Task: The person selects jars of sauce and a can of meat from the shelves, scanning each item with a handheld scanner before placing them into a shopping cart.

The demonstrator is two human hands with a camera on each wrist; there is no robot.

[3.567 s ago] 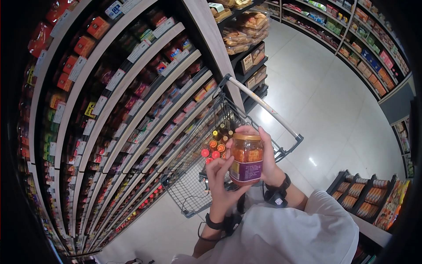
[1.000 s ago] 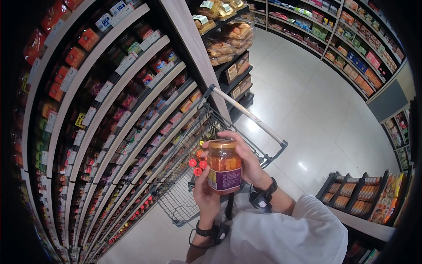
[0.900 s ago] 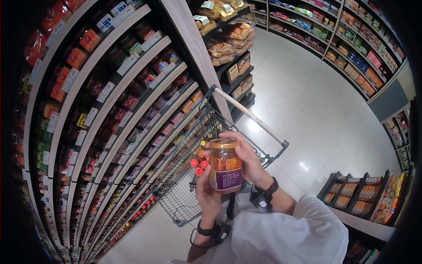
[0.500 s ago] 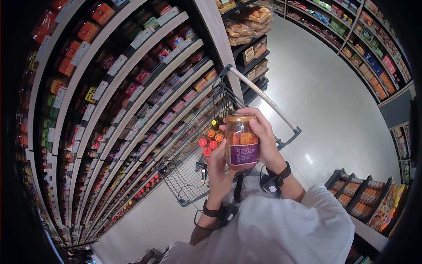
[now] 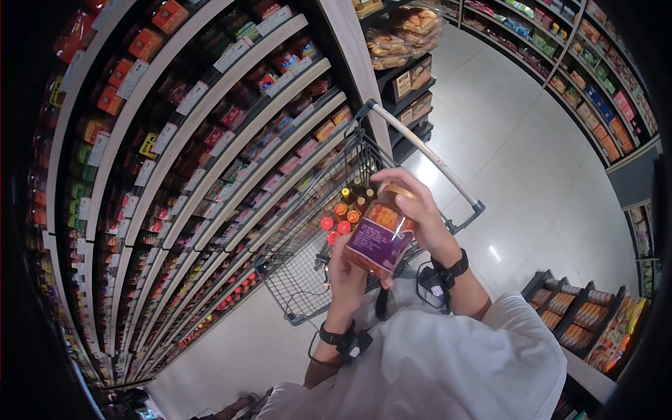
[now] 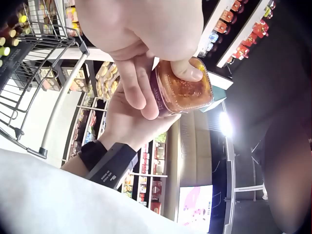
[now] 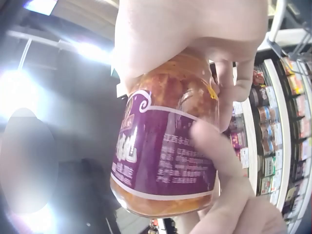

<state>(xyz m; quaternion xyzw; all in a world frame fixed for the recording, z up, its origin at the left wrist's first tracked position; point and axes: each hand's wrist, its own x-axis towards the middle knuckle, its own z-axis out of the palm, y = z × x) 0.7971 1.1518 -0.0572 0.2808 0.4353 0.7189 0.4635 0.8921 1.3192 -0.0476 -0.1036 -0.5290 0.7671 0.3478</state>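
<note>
A glass jar (image 5: pixel 381 238) of orange-red chunks, with a gold lid and a purple label, is held between both hands in front of the body. It leans over in the head view, lid toward the upper right. My right hand (image 5: pixel 425 218) grips it around the lid and shoulder. Lower down, my left hand (image 5: pixel 346 276) holds the jar near its base. The left wrist view shows the left thumb (image 6: pixel 187 71) pressed on the jar's bottom. In the right wrist view, a finger of the left hand (image 7: pixel 217 146) lies across the printed label (image 7: pixel 165 146).
Behind the hands stands a wire shopping cart (image 5: pixel 297 287) with a pale handle (image 5: pixel 427 154). Several bottles (image 5: pixel 343 217) with red, orange and yellow caps are in it. Packed shelves (image 5: pixel 175 182) line the left side. A rack of packets (image 5: pixel 581 315) is at the lower right.
The jar stood upright in the hands half a second ago; now it is tilted, its lid leaning right and its base swung left. At the oldest frame the left fingers were spread more loosely.
</note>
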